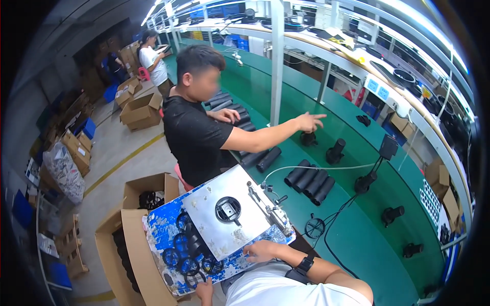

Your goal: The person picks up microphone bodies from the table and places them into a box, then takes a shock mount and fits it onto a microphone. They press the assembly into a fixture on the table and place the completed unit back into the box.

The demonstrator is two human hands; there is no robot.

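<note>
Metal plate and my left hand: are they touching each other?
Apart. The head view shows the left hand at the lower edge of the blue board, with a gap between it and the metal plate's nearest corner.

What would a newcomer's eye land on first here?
Probably the shiny, square metal plate with a round black fitting in its middle, over a chipped blue board in front of the wearer. Next, perhaps, the co-worker in a black T-shirt beyond it, one arm stretched over the long green bench. Then the round black spoked rings on the board's near left part, beside the wearer's left hand.
</note>
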